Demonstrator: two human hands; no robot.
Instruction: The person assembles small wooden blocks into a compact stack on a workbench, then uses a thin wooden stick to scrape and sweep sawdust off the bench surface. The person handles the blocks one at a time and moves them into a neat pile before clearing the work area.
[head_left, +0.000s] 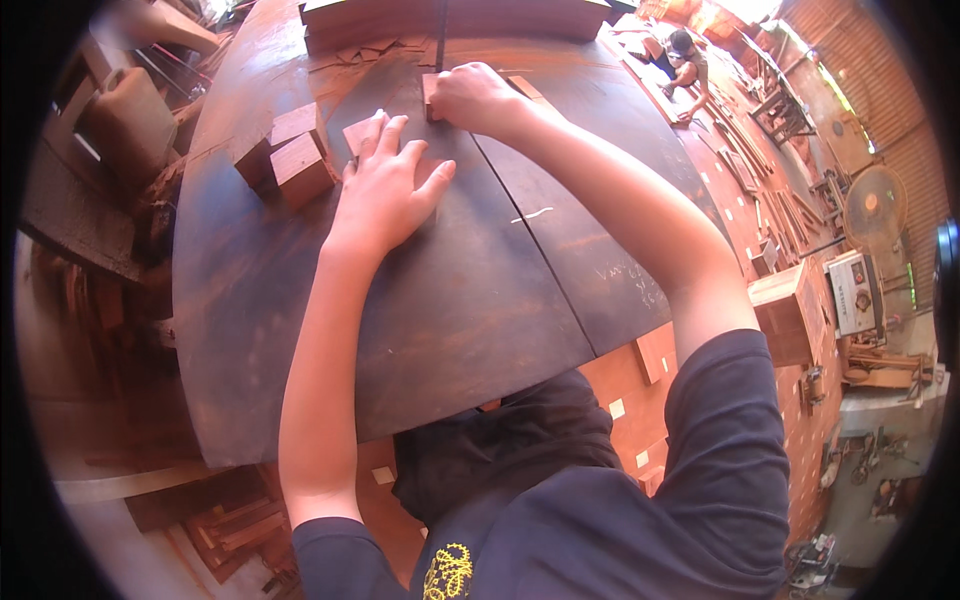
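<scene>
My left hand (385,185) lies flat on a dark metal saw table (450,300), fingers spread over a small reddish wood piece (358,134). My right hand (472,97) is closed on another small wood block (430,92) right beside the thin vertical saw blade (440,35). How far the block reaches under the fingers is hidden. Cut wood scraps (365,50) lie on the table beyond the hands.
Two reddish wood blocks (295,155) sit at the table's left. A beige plastic can (125,115) stands far left. Another person (680,60) works at a bench at upper right. A standing fan (872,205), a machine (855,290) and wood offcuts (235,525) surround the table.
</scene>
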